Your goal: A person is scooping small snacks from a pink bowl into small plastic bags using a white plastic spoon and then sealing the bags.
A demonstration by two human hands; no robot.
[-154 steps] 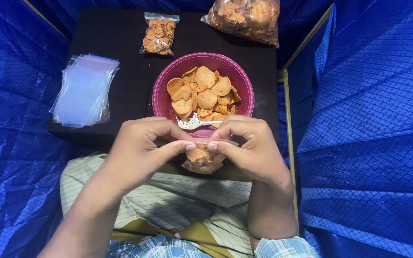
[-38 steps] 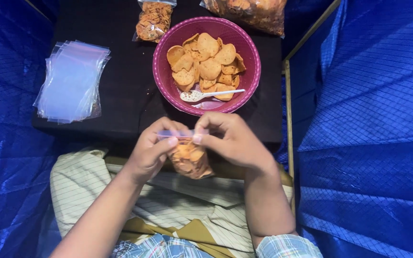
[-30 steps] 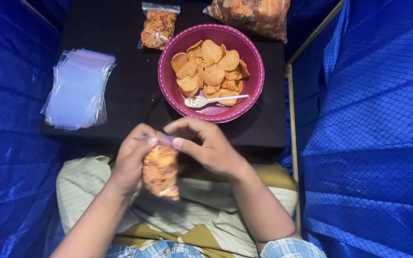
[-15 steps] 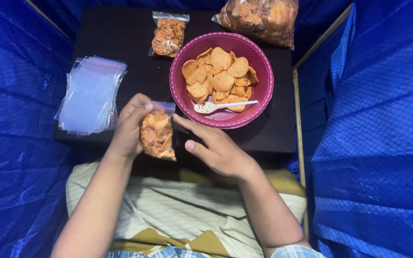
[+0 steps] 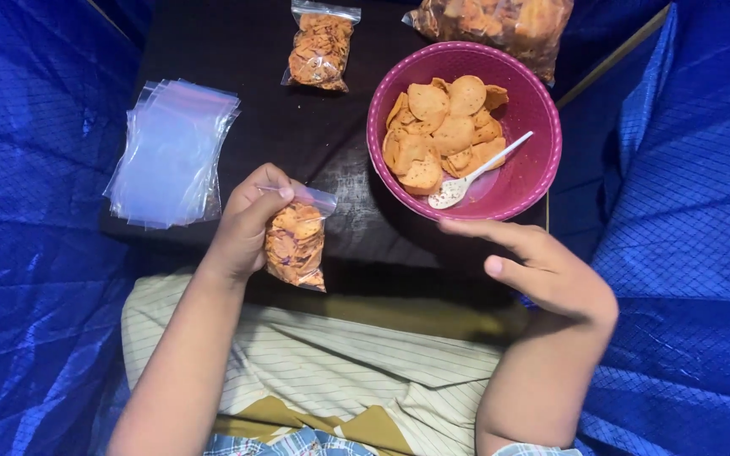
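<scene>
At about nine o'clock from the pink bowl [image 5: 542, 160], over the near edge of the dark table [image 5: 247, 51], the left hand [image 5: 242, 224] pinches the top corner of a small clear bag of orange chips [image 5: 296, 245], thumb and fingers closed on the plastic near its mouth so that the bag hangs below the grip. That hold looks like the weak point: the whole weight hangs from one corner, and I cannot tell whether the strip along the mouth is pressed shut all the way across, so a tilt or a shake could let chips slide out onto the striped cloth [image 5: 323, 371] on the person's lap just beneath. A hard squeeze lower down would likely crack the thin chips inside. The right hand [image 5: 542, 274] holds nothing; its fingers are loosely spread and pointing toward nine o'clock, hovering just near the bowl's front rim at the bowl's six o'clock. A careless sweep from there could catch the rim or the white spoon [image 5: 476, 173], whose handle leans out over the chips toward the bowl's far right side, and could tip food onto the table. The bag lies at nine o'clock from the right hand, well apart from it, and touches only the left hand. A stack of empty clear bags [image 5: 171, 152] lies at eleven o'clock from the left hand, a filled bag [image 5: 321, 46] at one o'clock, and a large sack of chips [image 5: 500, 25] at the table's far right edge.
</scene>
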